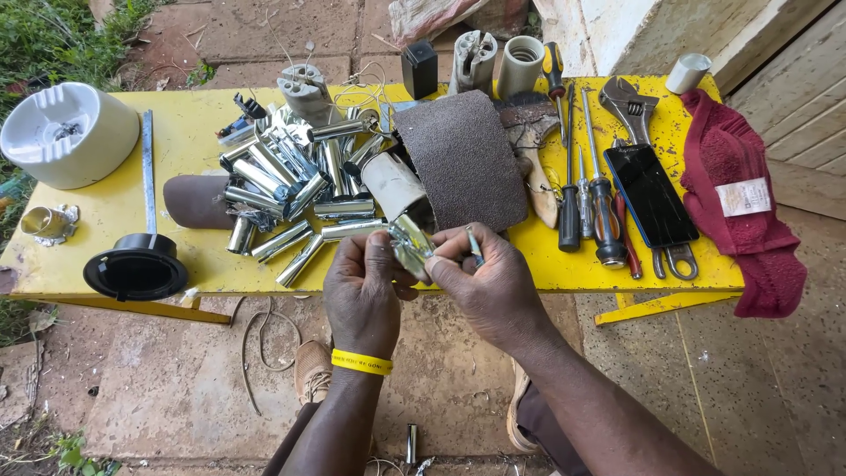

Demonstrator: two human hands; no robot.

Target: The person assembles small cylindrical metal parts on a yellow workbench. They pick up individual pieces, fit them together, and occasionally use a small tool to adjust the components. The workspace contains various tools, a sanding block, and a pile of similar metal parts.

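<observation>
The left hand point(363, 280) pinched a shiny metal tube point(411, 247) just off the near edge of the yellow table point(176, 141), its long axis running far-left to near-right. The right hand point(483, 284), touching it, gripped a small tool point(474, 245).

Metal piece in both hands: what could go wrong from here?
1. The shiny metal piece, pinched between the left hand and right hand past the yellow table edge, could drop to the paving.
2. An elbow could nudge the phone lying near that edge.
</observation>
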